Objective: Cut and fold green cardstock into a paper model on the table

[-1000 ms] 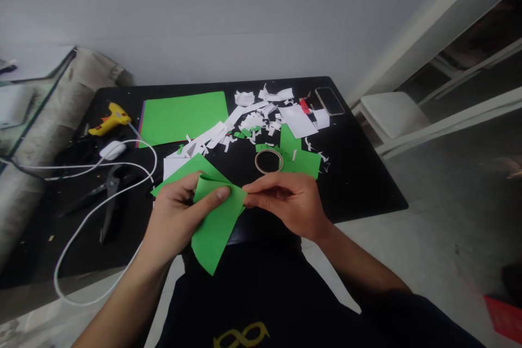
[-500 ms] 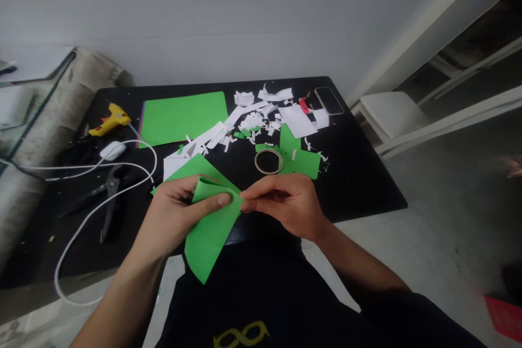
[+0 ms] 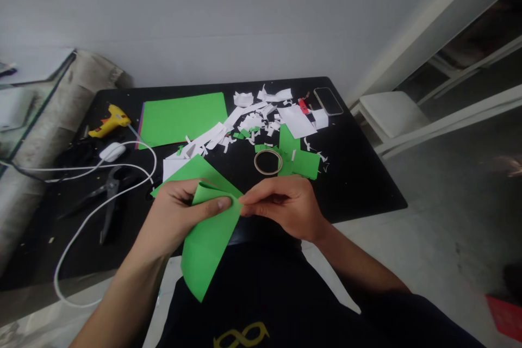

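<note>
I see the glue gun (image 3: pixel 109 121) at the table's (image 3: pixel 359 174) far-left corner, phone (image 3: pixel 328 100) far-right. Tape (image 3: pixel 268 162) lies mid-table, paper (image 3: pixel 207 239) before it.

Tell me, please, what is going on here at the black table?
A person is working a folded green paper with both bare hands, just above the near edge of the table. The left hand grips it with the thumb on top, and the right hand pinches its right edge. Behind them lie a tape ring, a flat green sheet, white paper scraps, a yellow glue gun, pliers and a phone.
</note>
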`<control>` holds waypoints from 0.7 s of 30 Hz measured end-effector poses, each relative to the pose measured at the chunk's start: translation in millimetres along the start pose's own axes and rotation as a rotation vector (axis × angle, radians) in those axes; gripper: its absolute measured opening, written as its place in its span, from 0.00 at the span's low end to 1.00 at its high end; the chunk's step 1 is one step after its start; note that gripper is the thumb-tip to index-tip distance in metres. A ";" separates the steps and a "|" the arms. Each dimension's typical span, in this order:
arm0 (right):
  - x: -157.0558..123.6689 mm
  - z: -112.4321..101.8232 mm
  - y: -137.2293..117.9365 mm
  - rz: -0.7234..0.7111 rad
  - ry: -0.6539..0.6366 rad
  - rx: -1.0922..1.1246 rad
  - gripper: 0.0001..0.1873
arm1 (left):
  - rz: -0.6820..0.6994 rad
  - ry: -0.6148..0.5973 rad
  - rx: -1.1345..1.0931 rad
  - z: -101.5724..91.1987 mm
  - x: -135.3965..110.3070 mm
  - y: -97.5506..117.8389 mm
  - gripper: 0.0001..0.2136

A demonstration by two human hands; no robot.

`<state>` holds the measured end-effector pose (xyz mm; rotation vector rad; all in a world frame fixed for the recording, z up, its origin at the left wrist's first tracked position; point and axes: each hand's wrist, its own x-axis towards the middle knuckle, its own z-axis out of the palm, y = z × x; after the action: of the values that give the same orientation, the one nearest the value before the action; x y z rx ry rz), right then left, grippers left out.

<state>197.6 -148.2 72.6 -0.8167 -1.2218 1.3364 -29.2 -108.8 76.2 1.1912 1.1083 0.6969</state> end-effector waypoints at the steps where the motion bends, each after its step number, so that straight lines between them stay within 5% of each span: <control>1: -0.2 0.0 -0.3 0.004 0.003 -0.004 0.10 | 0.003 -0.001 0.009 -0.1 0.1 -0.4 0.11; 7: -2.7 5.9 -0.6 0.059 0.085 -0.051 0.16 | 0.048 0.050 0.042 4.7 -0.7 0.5 0.10; 13: -3.4 11.2 3.5 0.040 0.187 -0.106 0.09 | 0.102 0.085 0.074 3.8 -0.9 -0.8 0.10; 21: -4.7 9.0 8.5 0.023 0.231 -0.159 0.05 | 0.306 0.307 0.131 -6.4 2.3 -12.4 0.10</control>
<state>187.6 -153.5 65.8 -1.0700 -1.1476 1.1376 -35.9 -107.7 63.8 1.4154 1.2522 1.0839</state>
